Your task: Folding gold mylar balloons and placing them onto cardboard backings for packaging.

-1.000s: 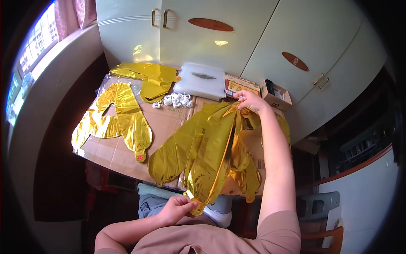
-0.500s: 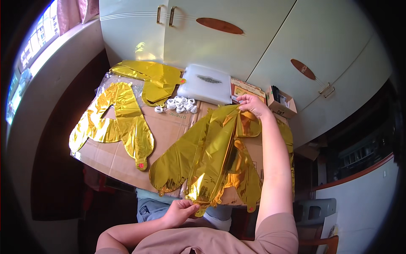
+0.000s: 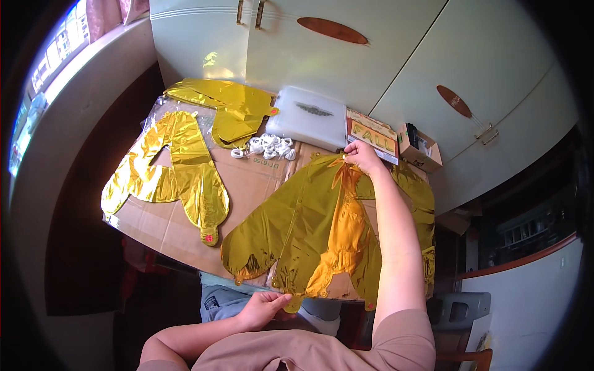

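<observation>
A flat, uninflated gold foil balloon (image 3: 272, 222) lies slanted across the front of the cardboard, its near edge hanging by the table's edge. My left hand (image 3: 266, 309) pinches the small tab at its near end, close to my body. With my arm stretched out, my right hand (image 3: 364, 156) grips the balloon's far end between thumb and fingers. A bright orange-gold reflection runs down creases on its right part. Left of it lies a second flat gold foil balloon (image 3: 193, 179), shaped with a hole and a red-marked tab.
Another folded gold balloon (image 3: 238, 111) lies at the back left, and more gold foil (image 3: 414, 191) beyond my right forearm. Small white string coils (image 3: 270, 146), a whitish plastic case (image 3: 306, 117), a printed box (image 3: 371, 133) and an open carton (image 3: 424, 154) line the back, before pale cabinets (image 3: 346, 68).
The balloon between my hands has spread flatter and wider, with fewer upright folds. My right hand has shifted slightly left and nearer; my left hand stays on the tab. The view has tilted slightly.
</observation>
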Demonstrator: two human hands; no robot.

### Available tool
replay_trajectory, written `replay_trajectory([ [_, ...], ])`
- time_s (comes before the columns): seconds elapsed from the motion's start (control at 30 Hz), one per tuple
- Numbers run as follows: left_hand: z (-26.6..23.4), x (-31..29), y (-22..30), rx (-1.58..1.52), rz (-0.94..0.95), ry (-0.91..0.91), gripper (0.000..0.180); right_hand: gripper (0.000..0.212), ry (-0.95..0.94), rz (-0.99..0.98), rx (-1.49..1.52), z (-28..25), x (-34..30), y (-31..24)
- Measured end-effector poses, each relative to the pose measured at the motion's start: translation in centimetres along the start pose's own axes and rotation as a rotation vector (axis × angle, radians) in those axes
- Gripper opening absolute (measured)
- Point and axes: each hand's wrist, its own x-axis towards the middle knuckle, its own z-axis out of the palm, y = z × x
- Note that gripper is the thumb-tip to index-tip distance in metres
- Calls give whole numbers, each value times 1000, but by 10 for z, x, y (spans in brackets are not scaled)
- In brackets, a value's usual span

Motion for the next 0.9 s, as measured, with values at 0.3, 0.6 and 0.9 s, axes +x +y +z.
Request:
replay_trajectory([
  [0.3, -25, -34, 48, 521, -96, -122, 51, 29, 158, -171, -126, -1, -9, 8],
  [0.6, -54, -75, 109, 1110, 785, 750, 51, 28, 180, -470, -535, 40, -165, -85],
  [0.9, -38, -36, 91, 950, 722, 759, 95, 35, 27, -392, -545, 68, -206, -66],
])
